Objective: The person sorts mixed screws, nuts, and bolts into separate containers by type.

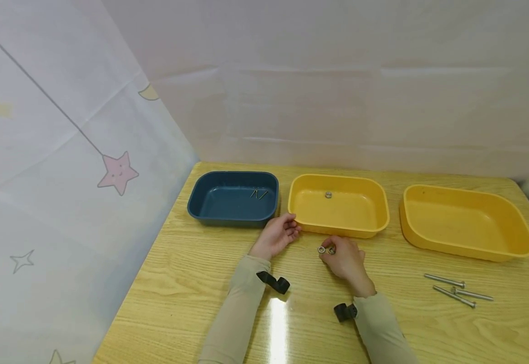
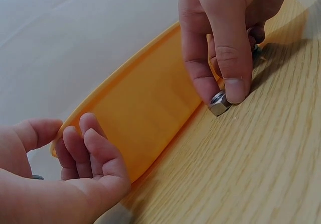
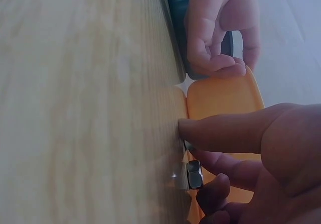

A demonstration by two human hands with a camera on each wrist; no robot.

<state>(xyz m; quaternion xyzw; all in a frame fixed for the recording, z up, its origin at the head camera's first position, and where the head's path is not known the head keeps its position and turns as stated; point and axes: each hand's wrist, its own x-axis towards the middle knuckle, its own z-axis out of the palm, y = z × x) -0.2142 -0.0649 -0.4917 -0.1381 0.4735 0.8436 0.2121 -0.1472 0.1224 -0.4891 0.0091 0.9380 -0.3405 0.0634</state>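
My left hand (image 1: 277, 235) grips the front left corner of the middle yellow bin (image 1: 337, 228), its thumb over the rim and its other fingers curled against the outer wall. Just in front of that bin, my right hand (image 1: 344, 258) pinches a metal hex nut (image 2: 219, 104) between thumb and index finger, down at the tabletop. A second nut (image 3: 194, 174) shows by the curled fingers of the right hand in the right wrist view; whether they hold it I cannot tell. Inside the middle bin lies another nut (image 1: 328, 194).
A dark blue bin (image 1: 228, 222) with several thin brass-coloured pieces (image 1: 259, 193) stands at the left. To the right is a larger yellow bin (image 1: 469, 247). Three long bolts (image 1: 455, 293) lie on the wooden table (image 1: 310, 333) before it. A pale sheet (image 1: 314, 101) hangs behind.
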